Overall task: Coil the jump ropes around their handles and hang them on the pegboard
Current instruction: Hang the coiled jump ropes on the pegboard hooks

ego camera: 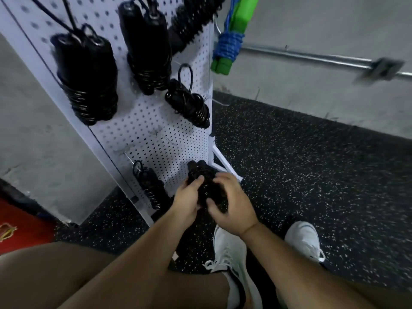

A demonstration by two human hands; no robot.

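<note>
Head view only: both hands are down low in front of the pegboard (151, 121). The left hand (186, 198) and right hand (233, 207) each curl round the same black jump rope (201, 171), with its handles side by side and the cord wound round them. My guess is the two-handed grip keeps the coil from springing loose.

Four black bundles already hang by their loops, e.g. the lowest rope (151, 186) near the hands. A green-handled rope (227, 41) hangs at the board's right edge. A bare peg (128, 156) sits close by, probably the target.

No brand or label is readable. There's an emblem on the red thing (13, 228) at bottom left, but it's too blurry to make out.
</note>
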